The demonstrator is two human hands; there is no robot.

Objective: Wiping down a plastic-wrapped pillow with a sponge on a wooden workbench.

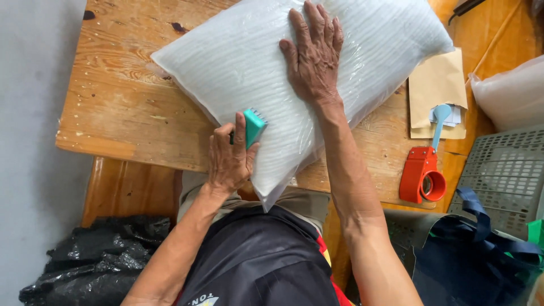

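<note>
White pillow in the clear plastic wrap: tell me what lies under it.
The pillow rests on a wooden table, one corner overhanging the near edge above the person's lap. The right hand presses flat on top. Anything on the tabletop directly beneath is hidden.

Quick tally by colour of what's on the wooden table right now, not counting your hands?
White: 1, plastic-wrapped pillow
Teal: 1, small tool in the left hand
Red: 1, tape dispenser
Brown: 1, paper envelope
Total: 4

Left hand (229, 161) curled in a grip, apparently tight, right hand (313, 54) flat, fingers spread, arm extended
</note>
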